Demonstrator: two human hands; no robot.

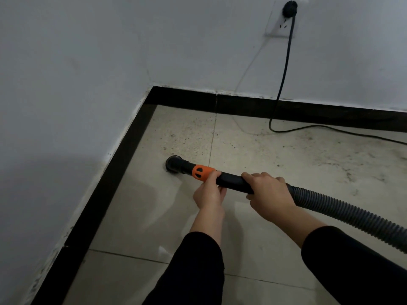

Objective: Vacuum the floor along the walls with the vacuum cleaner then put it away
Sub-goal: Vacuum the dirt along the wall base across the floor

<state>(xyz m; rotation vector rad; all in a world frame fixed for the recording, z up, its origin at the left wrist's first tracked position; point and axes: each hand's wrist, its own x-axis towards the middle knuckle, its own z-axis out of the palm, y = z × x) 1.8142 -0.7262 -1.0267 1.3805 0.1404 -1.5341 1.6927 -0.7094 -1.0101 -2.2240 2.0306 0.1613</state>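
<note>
Head view: left hand [209, 192] and right hand [267, 190] both grip the vacuum wand [231, 180], nozzle [174, 162] near the left skirting [114, 172]. Sweeping far-right could snag the power cord [286, 62], probably pulling its plug [290, 8] out.

wand [233, 180] black, collar [201, 172] orange | hose [343, 213] grey ribbed | skirting [105, 194] black | tiles [182, 133] beige speckled

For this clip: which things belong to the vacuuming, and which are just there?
In use: nozzle, wand, hose, power cord, wall socket, left hand, right hand, dusty floor.
Just there: black skirting, white wall.
</note>
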